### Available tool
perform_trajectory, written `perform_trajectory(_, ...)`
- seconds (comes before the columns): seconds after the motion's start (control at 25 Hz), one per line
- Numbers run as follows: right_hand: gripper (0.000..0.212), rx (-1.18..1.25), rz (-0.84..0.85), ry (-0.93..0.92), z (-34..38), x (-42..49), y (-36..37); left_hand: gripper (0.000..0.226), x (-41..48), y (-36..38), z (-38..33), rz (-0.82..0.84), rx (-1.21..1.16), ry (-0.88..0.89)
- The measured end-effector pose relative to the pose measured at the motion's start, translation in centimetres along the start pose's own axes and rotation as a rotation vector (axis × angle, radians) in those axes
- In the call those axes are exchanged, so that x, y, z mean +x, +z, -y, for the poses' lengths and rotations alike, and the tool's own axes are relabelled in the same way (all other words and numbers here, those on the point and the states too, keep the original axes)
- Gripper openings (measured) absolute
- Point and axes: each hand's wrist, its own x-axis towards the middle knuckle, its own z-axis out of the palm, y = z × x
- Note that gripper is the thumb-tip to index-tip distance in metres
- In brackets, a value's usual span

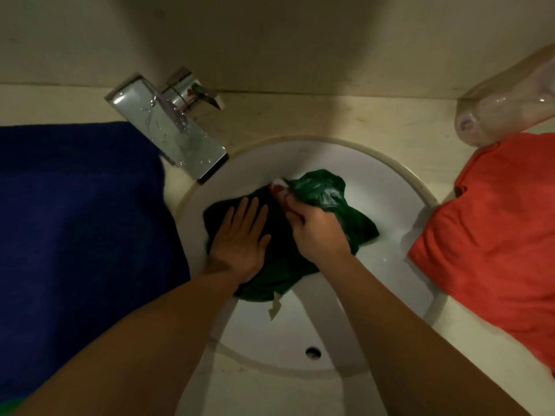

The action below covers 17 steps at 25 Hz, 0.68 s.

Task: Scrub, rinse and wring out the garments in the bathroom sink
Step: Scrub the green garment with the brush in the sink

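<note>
While my left hand lies flat on the garment, fingers straight and spread, my right hand curls round a small pink-white object, too blurred to name. Dark green, wet, crumpled and shiny on its right side, the garment sits mid-sink. Red marking on the tap is unreadable.
</note>
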Motion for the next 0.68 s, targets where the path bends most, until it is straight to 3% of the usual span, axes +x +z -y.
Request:
perform_trajectory(0.12,0.042,-0.193,0.13,-0.034,-2.7,-0.3,-1.8,0.063,-0.5,0.0,0.5,0.026,-0.025,0.035)
perform_trajectory(0.28,0.039,-0.213,-0.021,0.245,-7.9,-1.3,-7.3,0.06,-0.4,-0.1,0.3,0.013,-0.028,0.03)
perform_trajectory(0.4,0.046,-0.05,0.025,0.092,-3.5,-1.4,-3.3,0.061,-0.5,0.0,-0.2,0.002,-0.016,-0.029)
perform_trajectory(0.52,0.047,-0.111,0.158,-0.016,-2.4,-1.1,-1.4,0.064,-0.3,-0.1,-0.7,0.013,-0.003,-0.066)
perform_trajectory(0.68,0.035,-0.167,0.01,0.23,-7.4,-1.9,-8.1,0.065,-0.4,0.1,-0.8,0.019,0.021,-0.086)
